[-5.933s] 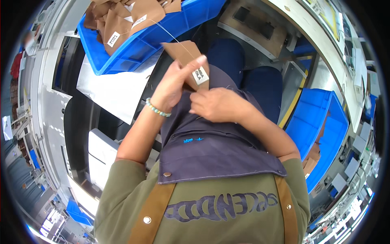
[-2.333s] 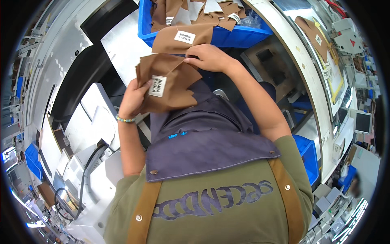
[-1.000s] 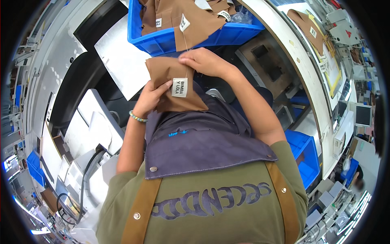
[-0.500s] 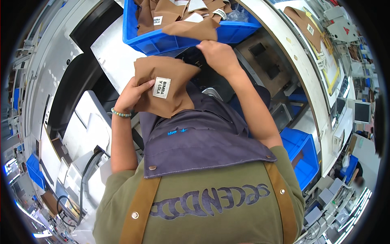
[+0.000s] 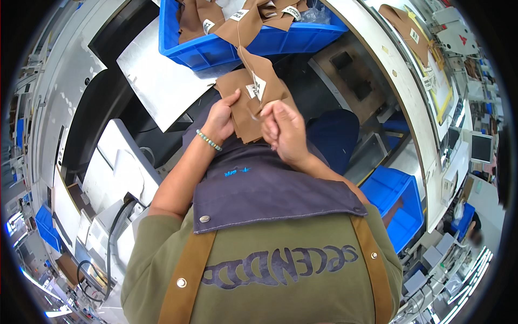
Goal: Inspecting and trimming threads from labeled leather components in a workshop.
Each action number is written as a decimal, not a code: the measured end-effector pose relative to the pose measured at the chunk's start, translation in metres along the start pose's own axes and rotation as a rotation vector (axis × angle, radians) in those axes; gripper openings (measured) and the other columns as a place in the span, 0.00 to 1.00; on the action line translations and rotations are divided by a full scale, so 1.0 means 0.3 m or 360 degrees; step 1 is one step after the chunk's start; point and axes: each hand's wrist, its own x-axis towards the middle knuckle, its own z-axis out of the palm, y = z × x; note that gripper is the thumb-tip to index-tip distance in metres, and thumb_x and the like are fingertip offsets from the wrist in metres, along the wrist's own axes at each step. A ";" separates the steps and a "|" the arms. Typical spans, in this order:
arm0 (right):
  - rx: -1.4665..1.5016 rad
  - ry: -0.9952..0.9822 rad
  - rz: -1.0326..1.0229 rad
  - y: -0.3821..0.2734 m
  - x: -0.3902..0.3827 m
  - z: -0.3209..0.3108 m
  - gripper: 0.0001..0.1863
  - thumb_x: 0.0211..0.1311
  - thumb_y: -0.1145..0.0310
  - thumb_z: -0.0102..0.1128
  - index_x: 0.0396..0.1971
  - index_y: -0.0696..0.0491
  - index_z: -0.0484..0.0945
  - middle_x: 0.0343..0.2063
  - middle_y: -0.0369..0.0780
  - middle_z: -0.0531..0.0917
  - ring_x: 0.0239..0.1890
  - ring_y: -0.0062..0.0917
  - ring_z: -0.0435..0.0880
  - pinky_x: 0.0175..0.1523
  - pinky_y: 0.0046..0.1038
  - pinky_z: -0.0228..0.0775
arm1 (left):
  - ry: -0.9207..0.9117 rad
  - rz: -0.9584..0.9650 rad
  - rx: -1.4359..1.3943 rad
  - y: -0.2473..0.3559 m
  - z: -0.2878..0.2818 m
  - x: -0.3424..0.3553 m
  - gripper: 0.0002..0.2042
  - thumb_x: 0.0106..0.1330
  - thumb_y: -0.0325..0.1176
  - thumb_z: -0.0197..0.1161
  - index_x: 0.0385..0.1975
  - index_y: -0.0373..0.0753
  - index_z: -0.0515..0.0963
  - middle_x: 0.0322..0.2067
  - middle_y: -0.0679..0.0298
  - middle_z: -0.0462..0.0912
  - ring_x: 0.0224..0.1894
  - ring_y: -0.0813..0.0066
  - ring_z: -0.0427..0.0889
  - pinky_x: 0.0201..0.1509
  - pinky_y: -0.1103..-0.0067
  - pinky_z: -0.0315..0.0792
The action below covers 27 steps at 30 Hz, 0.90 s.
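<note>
A stack of brown fabric pieces [image 5: 240, 110] lies over my lap, gripped along its left edge by my left hand [image 5: 220, 117], thumb on top. My right hand [image 5: 284, 129] is closed in a pinch at a folded brown fabric piece [image 5: 264, 70] with a white label [image 5: 257, 88], drawn over the stack. Its fingertips are partly hidden. A thin thread seems to run from this piece up to another brown piece [image 5: 240, 29] hanging over the rim of the blue bin [image 5: 237, 52].
More labelled brown pieces and clear plastic fill the bin. A white board [image 5: 156, 75] stands left of my lap. On the right are a curved table edge [image 5: 396, 81], a brown piece [image 5: 402, 29] on that table, and a second blue bin [image 5: 396, 186] lower down.
My right hand has come down from the bin to my lap, bringing a brown piece along. My left hand has shifted right with its stack. Another piece now hangs over the bin's rim.
</note>
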 end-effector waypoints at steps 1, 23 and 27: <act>-0.0005 -0.0008 -0.0078 -0.036 -0.004 0.006 0.20 0.80 0.58 0.40 0.37 0.58 0.73 0.17 0.30 0.65 0.15 0.10 0.59 0.18 0.15 0.51 | 0.0079 0.0010 0.0064 -0.028 -0.006 0.016 0.17 0.78 0.38 0.49 0.57 0.32 0.69 0.53 0.53 0.79 0.54 0.61 0.80 0.60 0.66 0.75; 0.0909 -0.0039 0.0189 -0.072 0.017 -0.098 0.17 0.80 0.56 0.39 0.40 0.54 0.71 0.16 0.28 0.64 0.16 0.10 0.60 0.17 0.15 0.53 | -0.0202 0.0024 -0.0278 -0.123 0.032 0.053 0.23 0.78 0.47 0.46 0.62 0.37 0.67 0.59 0.56 0.75 0.61 0.59 0.74 0.68 0.64 0.67; -0.0068 0.0092 0.0348 0.019 0.003 -0.122 0.18 0.79 0.58 0.42 0.40 0.57 0.75 0.17 0.29 0.67 0.13 0.10 0.60 0.16 0.14 0.52 | -0.0199 0.0423 -0.0331 -0.097 0.049 0.050 0.27 0.76 0.55 0.48 0.61 0.38 0.68 0.57 0.59 0.77 0.60 0.62 0.76 0.66 0.65 0.69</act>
